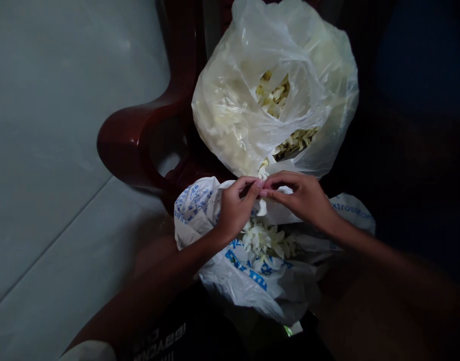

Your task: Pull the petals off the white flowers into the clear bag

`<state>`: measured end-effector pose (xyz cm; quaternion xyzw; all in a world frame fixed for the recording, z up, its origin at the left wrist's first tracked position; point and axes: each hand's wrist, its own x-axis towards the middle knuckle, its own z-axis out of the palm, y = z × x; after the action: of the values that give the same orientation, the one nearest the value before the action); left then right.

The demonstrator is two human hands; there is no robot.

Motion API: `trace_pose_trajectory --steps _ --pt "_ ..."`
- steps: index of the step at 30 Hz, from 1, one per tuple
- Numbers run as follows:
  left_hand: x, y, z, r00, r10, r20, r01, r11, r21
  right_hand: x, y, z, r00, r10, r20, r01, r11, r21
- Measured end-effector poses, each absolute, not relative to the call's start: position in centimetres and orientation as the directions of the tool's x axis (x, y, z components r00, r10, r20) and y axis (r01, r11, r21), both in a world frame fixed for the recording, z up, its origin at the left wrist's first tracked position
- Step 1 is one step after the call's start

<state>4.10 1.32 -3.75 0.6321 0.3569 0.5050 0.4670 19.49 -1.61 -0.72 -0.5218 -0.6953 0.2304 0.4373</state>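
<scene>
My left hand (pixel 239 203) and my right hand (pixel 299 193) meet at the fingertips, both pinching a small white flower (pixel 262 206). White petals stick out above and below the fingers; the exact grip point is hidden. Below my hands, loose white flowers (pixel 262 239) lie on a white plastic bag with blue print (pixel 248 281). Just beyond my fingers stands a big translucent plastic bag (pixel 230 110), and through its openings show many cream-white flower buds (pixel 273 95).
A dark red, glossy wooden chair arm (pixel 130 133) curves at the left of the bags. Pale floor tiles (pixel 56 125) fill the left side. The right side is very dark. Dark clothing with white lettering (pixel 162 341) shows at the bottom.
</scene>
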Motion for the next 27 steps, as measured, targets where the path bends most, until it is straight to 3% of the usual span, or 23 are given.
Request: trace_pose_trajectory --steps 10,16,27 --pt "4.1 1.6 -3.9 0.249 0.927 0.279 -0.077 -0.268 0.960 20.1 -0.9 -0.8 -0.058 0.991 0.119 0.291 0.131 -0.948" --pt "4.2 1.7 -4.0 0.269 0.936 0.225 -0.176 -0.182 0.967 20.6 -0.8 -0.9 -0.078 0.992 0.095 0.244 0.111 -0.963" --pt "4.3 1.6 -3.7 0.284 0.928 0.240 -0.161 -0.200 0.966 20.9 -0.7 -0.9 -0.088 0.996 0.031 0.144 0.043 -0.989"
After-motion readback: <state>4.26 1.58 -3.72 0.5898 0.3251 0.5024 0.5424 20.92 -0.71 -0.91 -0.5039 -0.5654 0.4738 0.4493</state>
